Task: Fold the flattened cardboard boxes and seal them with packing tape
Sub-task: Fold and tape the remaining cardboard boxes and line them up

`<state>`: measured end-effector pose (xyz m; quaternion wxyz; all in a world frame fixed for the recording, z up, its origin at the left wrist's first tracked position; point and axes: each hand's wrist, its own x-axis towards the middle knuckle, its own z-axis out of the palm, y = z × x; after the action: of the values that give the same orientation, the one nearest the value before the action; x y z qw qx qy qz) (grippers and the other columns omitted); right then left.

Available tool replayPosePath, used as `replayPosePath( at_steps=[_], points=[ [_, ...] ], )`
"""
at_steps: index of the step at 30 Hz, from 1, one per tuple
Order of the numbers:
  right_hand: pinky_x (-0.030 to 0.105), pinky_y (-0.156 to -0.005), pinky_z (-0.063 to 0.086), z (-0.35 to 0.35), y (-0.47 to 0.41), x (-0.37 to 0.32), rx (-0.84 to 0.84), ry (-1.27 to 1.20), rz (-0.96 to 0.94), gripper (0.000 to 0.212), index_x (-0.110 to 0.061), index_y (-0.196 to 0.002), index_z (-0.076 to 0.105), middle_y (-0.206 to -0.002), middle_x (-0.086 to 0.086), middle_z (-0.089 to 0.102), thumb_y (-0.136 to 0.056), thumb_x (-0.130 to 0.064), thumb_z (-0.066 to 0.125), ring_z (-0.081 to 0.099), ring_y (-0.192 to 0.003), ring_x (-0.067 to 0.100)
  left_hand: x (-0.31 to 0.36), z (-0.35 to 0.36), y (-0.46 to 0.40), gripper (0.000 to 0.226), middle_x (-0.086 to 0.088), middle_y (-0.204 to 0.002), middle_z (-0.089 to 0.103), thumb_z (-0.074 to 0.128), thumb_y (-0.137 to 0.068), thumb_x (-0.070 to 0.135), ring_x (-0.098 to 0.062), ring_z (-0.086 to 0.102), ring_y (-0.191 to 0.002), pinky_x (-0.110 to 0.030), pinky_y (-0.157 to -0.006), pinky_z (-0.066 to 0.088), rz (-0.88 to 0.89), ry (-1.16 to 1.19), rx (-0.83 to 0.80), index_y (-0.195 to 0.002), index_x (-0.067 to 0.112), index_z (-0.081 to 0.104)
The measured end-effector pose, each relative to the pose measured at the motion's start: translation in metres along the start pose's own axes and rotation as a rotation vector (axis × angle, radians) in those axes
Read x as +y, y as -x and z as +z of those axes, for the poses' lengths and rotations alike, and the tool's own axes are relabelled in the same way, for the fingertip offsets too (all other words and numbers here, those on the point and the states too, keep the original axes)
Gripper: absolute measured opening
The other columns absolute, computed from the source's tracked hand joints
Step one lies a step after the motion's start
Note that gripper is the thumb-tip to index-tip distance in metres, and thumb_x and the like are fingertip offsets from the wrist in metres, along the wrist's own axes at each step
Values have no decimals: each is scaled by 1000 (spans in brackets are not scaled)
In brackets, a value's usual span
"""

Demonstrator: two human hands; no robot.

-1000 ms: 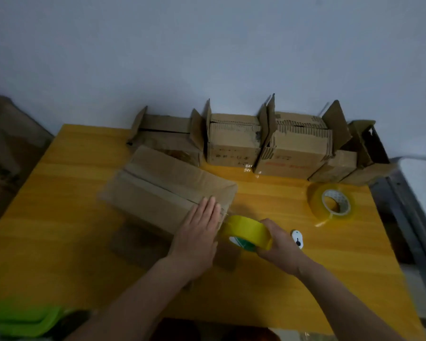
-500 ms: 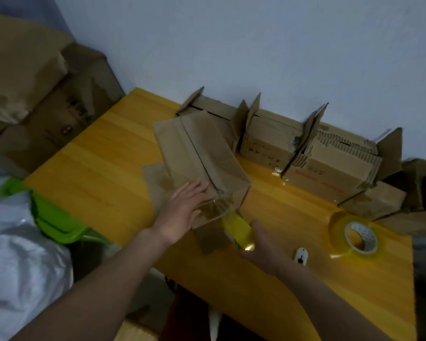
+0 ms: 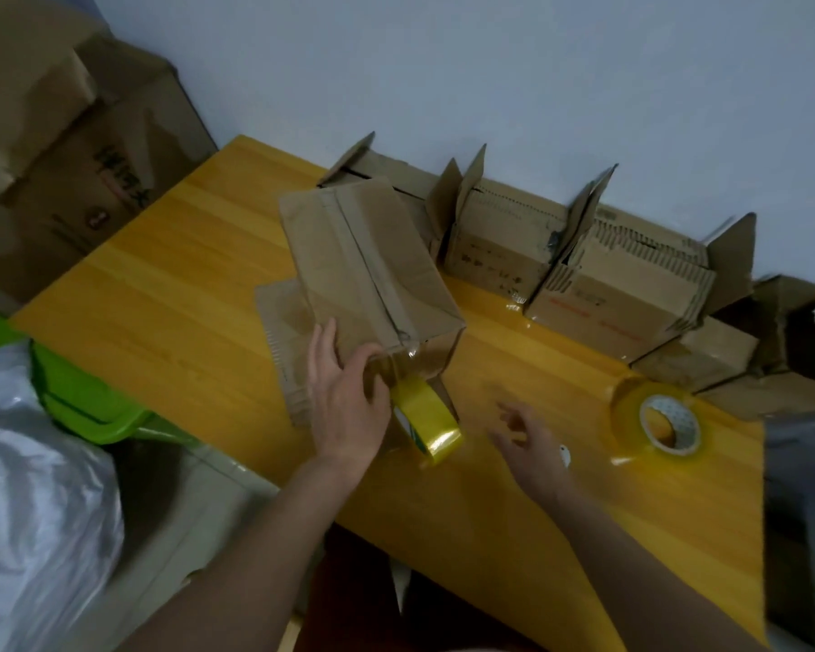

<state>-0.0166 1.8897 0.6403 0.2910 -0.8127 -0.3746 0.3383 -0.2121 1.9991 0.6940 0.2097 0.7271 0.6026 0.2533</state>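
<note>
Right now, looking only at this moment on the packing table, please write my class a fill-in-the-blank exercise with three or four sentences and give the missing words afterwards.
1. The left hand rests on the near end of the cardboard ____.
2. The yellow tape roll beside that hand stands on its ____.
3. The right hand holds ____.
4. The clear tape roll lies flat on the ____ table.

Missing words: box; edge; nothing; yellow
</note>
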Motion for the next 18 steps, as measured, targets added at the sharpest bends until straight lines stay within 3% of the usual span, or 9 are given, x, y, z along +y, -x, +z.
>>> replayPosePath(
  at_steps=[2,4,7,9,12,15,16,18],
  points=[
    [42,-98,41,-14,-4,27,129,251,69,36,-16,-129,55,-132,13,50,-94,-12,55,52,-115,30,11,6,10,25,-3,-161,6,68,-87,22,-23,0,-148,-32,-116,8,-103,117,7,-109,30,61],
    [43,-101,36,-25,-8,49,68,490,122,44,-18,-135,50,-140,17,40,-93,-4,49,41,-124,38,18,11,15,36,-1,-160,-3,74,-83,25,-22,-2,-148,-31,-116,11,-186,247,17,-115,31,59],
    [42,-101,37,-32,-12,71,-96,634,138,52,-19,-139,47,-149,12,31,-91,2,49,35,-131,36,23,14,17,72,1,-159,-10,79,-77,16,-20,5,-147,-28,-114,20,-348,389,3,-138,32,45],
    [38,-96,40,-34,-14,80,-125,672,86,45,-13,-130,56,-142,13,41,-88,4,52,45,-124,34,24,14,14,94,0,-159,-7,83,-72,11,-21,14,-145,-24,-107,25,-482,458,31,-146,36,30],
    [35,-87,43,-33,-15,90,-125,714,34,41,-12,-122,63,-128,13,50,-85,4,58,53,-112,33,27,16,10,115,-10,-156,9,88,-65,11,-27,31,-138,-34,-107,35,-714,549,103,-151,31,14],
    [33,-84,41,-39,-17,92,-172,800,22,38,-14,-124,61,-123,12,47,-87,-6,64,52,-109,32,28,26,6,98,-10,-146,39,87,-68,14,-25,44,-131,-30,-106,35,-935,820,153,-146,12,28],
    [33,-82,41,-42,-19,91,-203,791,12,34,-13,-120,63,-120,13,47,-86,-10,66,52,-106,33,27,30,5,83,-8,-138,49,85,-72,19,-25,50,-125,-28,-105,37,-981,840,96,-140,8,38],
    [32,-72,37,-49,-19,78,-230,685,3,9,-19,-93,66,-105,10,50,-85,-17,70,55,-96,34,26,35,4,57,-9,-123,60,81,-77,29,-25,57,-105,-35,-98,47,-1045,786,-104,-121,7,54]
  ],
)
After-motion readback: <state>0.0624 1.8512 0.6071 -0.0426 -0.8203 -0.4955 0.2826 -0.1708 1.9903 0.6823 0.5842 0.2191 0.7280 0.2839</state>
